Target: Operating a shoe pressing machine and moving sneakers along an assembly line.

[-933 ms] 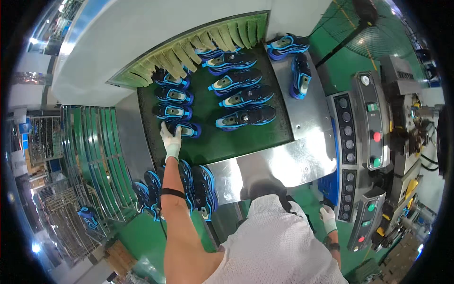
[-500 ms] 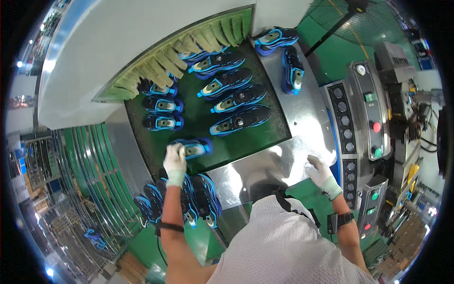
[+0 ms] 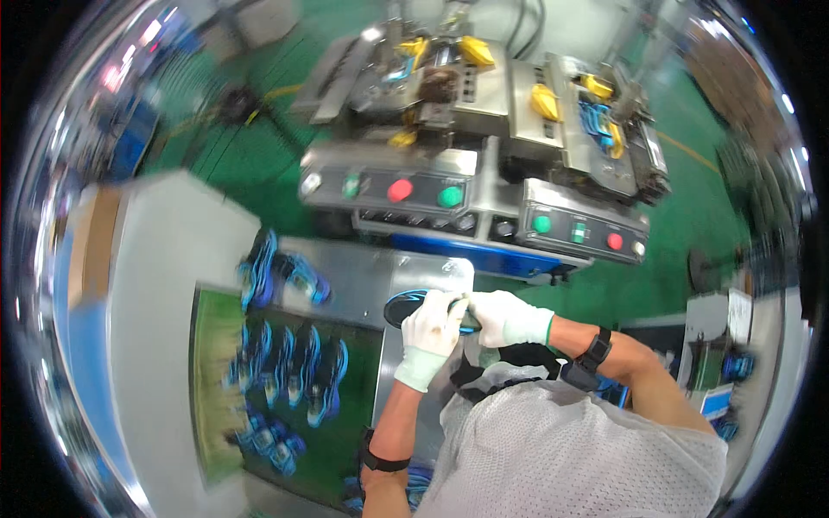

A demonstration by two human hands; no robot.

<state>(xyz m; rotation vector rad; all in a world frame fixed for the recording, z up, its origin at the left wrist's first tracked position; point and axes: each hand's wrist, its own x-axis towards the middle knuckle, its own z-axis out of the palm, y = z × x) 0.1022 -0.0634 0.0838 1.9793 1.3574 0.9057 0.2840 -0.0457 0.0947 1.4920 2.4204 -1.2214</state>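
Observation:
In white gloves, both my hands meet over a black shoe with bright blue edging (image 3: pixel 402 308), above the steel ledge. My left hand (image 3: pixel 432 328) is closed on its middle. Close against it, my right hand (image 3: pixel 503 318) grips the end nearer to me, fingers bunched. The gloves cover much of the shoe, and the fingertips are partly hidden. To the left, several similar black-and-blue shoes (image 3: pixel 326 380) lie in a row on the green belt (image 3: pixel 345 449), with a smaller cluster of blue shoe parts (image 3: pixel 268 440) nearer to me.
Ahead stands a machine with two control panels (image 3: pixel 389 186) bearing red and green buttons, and yellow-and-metal fixtures (image 3: pixel 544 102) above. Two shoes (image 3: pixel 302 278) rest on the steel ledge (image 3: pixel 354 259). A white housing (image 3: pixel 164 345) borders the belt at left; a fan (image 3: pixel 237 105) stands beyond.
My view has swung right toward the machine. My left hand has left the belt and come beside my right, both now on a shoe; the right hand was free before.

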